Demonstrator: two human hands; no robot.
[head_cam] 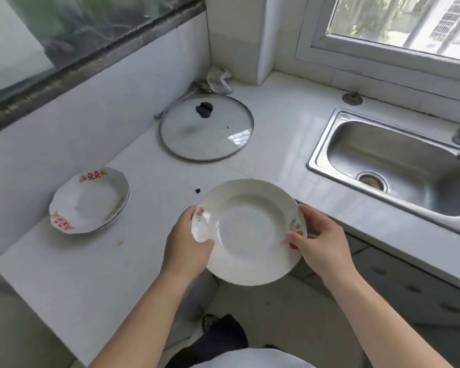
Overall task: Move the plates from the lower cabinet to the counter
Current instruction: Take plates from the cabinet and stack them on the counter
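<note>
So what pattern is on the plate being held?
The round white ceramic plate is plain, with small orange and green floral motifs on opposite rim edges, seen in the head view.

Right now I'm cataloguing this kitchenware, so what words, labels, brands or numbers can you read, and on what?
Plate on the counter: red marks at two spots on its rim, maybe characters, too blurred to read.
Held plate: only flower motifs on its rim, no text.
Lid: no readable label.
Sink: no brand or number to be seen.
So nothing can be quoted.
</note>
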